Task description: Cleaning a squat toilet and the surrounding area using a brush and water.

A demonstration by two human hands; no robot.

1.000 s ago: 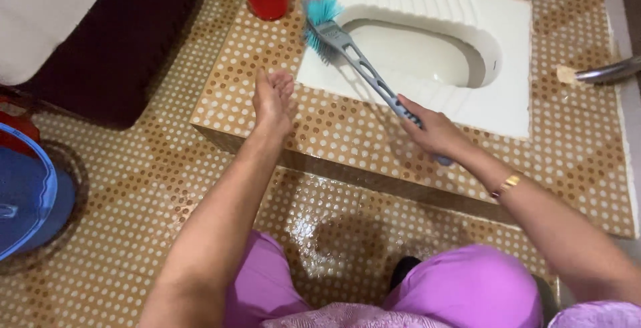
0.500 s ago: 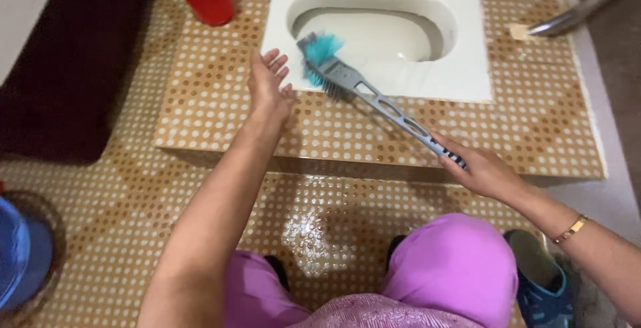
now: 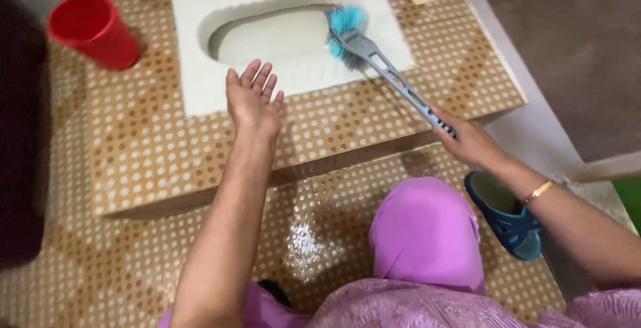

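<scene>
— How far along are you with the scrubbing?

— I'm gripping the long grey plastic toilet brush with turquoise bristles point(image 3: 374, 61) in my right hand point(image 3: 467, 142), fingers clenched round the handle's end. The bristles are resting on the right rim of the white ceramic squat toilet pan point(image 3: 200, 7), at the edge of the bowl. My left hand point(image 3: 252, 101) is hovering flat, fingers spread, holding nothing, just in front of the pan. I'd judge I'm midway: the bowl is looking pale and clean, yet the brush is working the rim, and no rinse is showing.

— And the surface around it?

— The pan is sitting in a raised brown tiled step dotted with white point(image 3: 133, 154). The floor in front of the step is glistening wet. A red plastic cup point(image 3: 93, 31) is standing left of the pan, and a blue rubber slipper point(image 3: 507, 218) is lying to its front right.
</scene>
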